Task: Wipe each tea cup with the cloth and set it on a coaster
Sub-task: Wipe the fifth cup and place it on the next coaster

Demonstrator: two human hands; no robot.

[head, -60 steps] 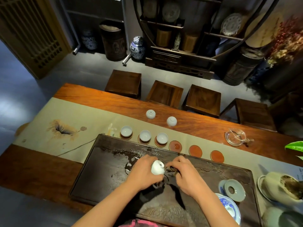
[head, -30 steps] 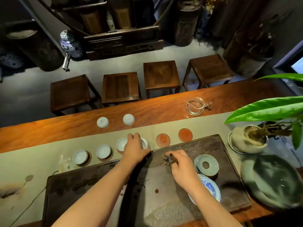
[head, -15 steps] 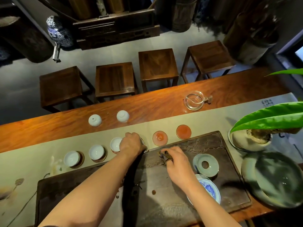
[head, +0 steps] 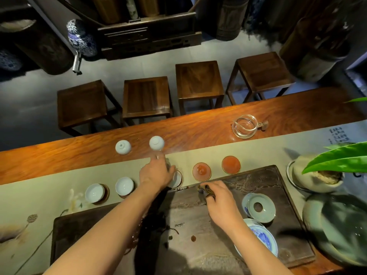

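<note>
Brown cloth [head: 206, 192] gripped; left hand [head: 155, 173] reaching

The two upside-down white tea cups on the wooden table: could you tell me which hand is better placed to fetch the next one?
Probably the left hand: it reaches toward the nearer upside-down cup, while the right hand grips the cloth.

Glossy white porcelain cups [head: 123, 147]; polished wood table [head: 198, 133]; matt cloth runner [head: 39, 195]; clear glass pitcher [head: 244, 126].

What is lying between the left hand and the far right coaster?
One empty orange coaster lies between the left hand and the far right coaster, seen in the head view.
</note>
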